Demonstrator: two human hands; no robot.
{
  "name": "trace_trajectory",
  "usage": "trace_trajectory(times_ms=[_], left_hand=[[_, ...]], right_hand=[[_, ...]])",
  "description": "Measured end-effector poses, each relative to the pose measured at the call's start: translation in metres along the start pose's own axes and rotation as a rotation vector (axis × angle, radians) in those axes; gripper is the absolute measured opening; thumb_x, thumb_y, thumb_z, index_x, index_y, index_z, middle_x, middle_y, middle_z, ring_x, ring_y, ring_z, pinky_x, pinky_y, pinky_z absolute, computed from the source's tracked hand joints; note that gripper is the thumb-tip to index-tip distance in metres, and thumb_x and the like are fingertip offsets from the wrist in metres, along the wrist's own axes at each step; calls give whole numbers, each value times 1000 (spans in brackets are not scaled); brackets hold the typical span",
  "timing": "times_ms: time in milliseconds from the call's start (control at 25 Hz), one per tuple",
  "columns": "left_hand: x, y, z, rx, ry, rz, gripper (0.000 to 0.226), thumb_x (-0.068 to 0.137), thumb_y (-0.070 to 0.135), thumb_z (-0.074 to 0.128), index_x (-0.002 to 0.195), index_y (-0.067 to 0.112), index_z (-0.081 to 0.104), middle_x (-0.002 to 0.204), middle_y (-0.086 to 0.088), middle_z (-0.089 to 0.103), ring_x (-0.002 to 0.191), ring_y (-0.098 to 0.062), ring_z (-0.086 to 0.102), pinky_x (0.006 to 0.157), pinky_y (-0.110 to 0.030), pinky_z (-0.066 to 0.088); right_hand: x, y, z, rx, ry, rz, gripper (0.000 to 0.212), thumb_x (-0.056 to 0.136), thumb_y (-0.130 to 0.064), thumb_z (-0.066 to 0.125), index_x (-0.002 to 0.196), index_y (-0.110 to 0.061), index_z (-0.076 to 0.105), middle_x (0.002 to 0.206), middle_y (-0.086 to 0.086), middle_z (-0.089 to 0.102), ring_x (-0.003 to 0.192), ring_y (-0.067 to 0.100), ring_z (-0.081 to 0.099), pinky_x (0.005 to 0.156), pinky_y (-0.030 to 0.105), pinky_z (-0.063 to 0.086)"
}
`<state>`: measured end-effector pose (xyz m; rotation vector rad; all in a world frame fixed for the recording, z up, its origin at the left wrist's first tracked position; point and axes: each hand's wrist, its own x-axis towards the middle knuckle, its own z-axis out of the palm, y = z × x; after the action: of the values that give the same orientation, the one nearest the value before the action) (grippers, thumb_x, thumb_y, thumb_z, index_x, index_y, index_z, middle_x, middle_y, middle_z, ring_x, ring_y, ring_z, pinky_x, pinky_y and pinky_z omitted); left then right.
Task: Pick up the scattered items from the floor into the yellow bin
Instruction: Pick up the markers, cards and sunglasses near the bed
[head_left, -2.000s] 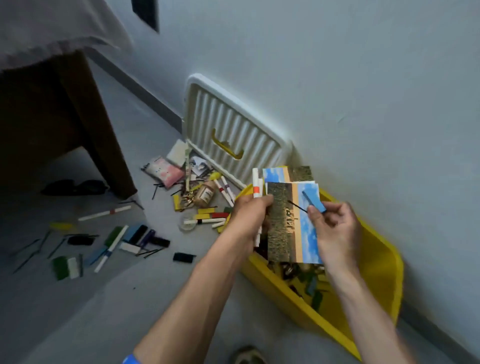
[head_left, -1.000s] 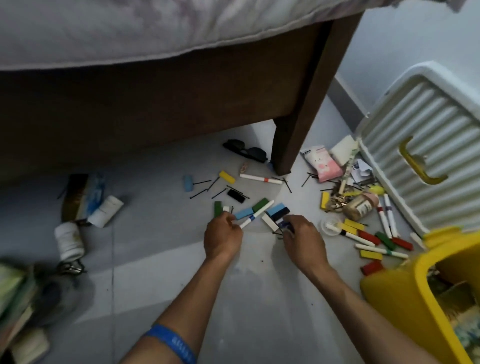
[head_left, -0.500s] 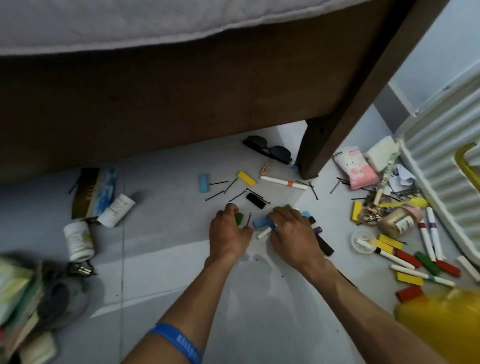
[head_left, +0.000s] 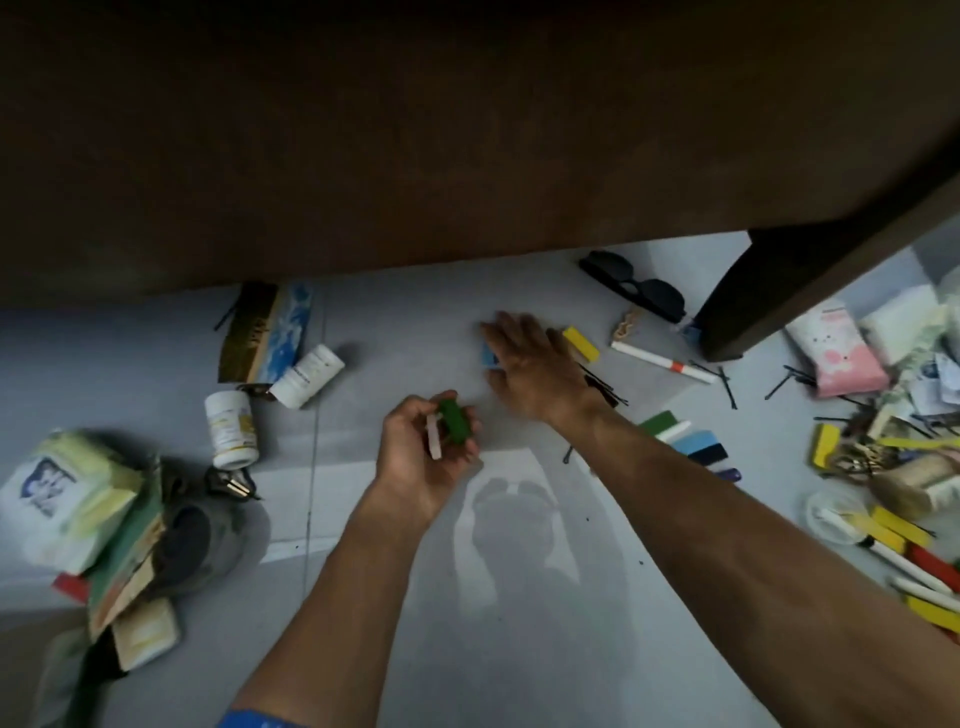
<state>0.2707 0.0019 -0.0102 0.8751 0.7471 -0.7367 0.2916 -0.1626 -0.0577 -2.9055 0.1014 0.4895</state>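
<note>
My left hand (head_left: 423, 447) is curled around a green block (head_left: 455, 423) and a thin white piece, palm up, a little above the grey floor. Farther out, my right hand (head_left: 530, 371) lies flat with fingers spread over a small blue block (head_left: 488, 356), touching it. A yellow block (head_left: 581, 343) and a white marker with an orange band (head_left: 662, 361) lie just right of that hand. More coloured blocks (head_left: 685, 439) sit under my right forearm. The yellow bin is out of view.
A dark wooden bed frame (head_left: 415, 156) fills the top, its leg (head_left: 769, 306) at right. Sunglasses (head_left: 634, 291) lie near the leg. Two white bottles (head_left: 231, 427), a booklet (head_left: 265, 332) and a pile of packets (head_left: 78, 499) lie at left. Markers, blocks and hairpins (head_left: 893, 525) clutter the right.
The view has swung left and down, so the bin and lid left the frame. My left hand lifted with the green block; my right hand reached forward onto the blue block.
</note>
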Motion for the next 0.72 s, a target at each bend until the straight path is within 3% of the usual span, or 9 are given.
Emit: trace_trajectory(times_ms=[80,200,320,400,440,560,640,720], left_hand=[[2,1,3,61,40,22,18,88,16,42,88,13,59,79,-14,61,64,-23,57,53,-23,41],[4,-9,19,117,51,29,12,87,18,48,85,15,59,77,-10,62,61,-20,57,50,-22,38],[1,-21,33,201,48,44,7,86,20,55,85,16,61,73,-7,65,58,-18,59,48,-22,41],[1,-24,35,245,42,84,6,87,21,57,86,16,62,72,-5,66,57,-17,60,47,-22,42],[0,-24,34,259,48,104,6,87,21,58,85,17,61,72,-5,66,57,-17,60,48,-23,42],[-1,-27,34,267,98,139,4,88,20,58,86,17,60,73,-5,64,60,-18,58,50,-25,41],[-2,-34,36,284,123,150,5,88,20,59,88,16,60,72,-5,64,60,-18,58,51,-26,41],[-2,-45,41,325,123,150,6,87,20,60,89,14,61,67,-3,63,55,-16,57,48,-25,41]], right_hand=[[-35,0,22,20,67,-17,60,99,-37,38,154,-21,20,162,5,16,147,33,14,117,53,15],[-69,27,27,73,216,-77,50,92,-37,47,139,-18,49,153,12,37,141,37,31,113,57,26],[-24,86,-6,24,284,171,61,93,-44,49,147,-18,37,158,14,25,144,39,21,115,56,22],[2,125,-27,100,142,367,73,94,-54,43,154,-19,19,162,10,13,147,37,12,116,52,16],[7,134,-27,148,71,379,74,95,-57,39,155,-21,13,163,7,11,147,36,11,116,50,15],[-29,120,1,75,141,209,68,94,-52,28,154,-21,20,160,6,24,144,36,23,114,49,22],[-71,107,23,76,255,82,64,91,-46,31,149,-18,35,154,8,37,138,38,34,111,50,27],[-105,99,40,104,292,58,60,94,-46,36,148,-20,38,153,4,40,138,36,35,113,50,26]])
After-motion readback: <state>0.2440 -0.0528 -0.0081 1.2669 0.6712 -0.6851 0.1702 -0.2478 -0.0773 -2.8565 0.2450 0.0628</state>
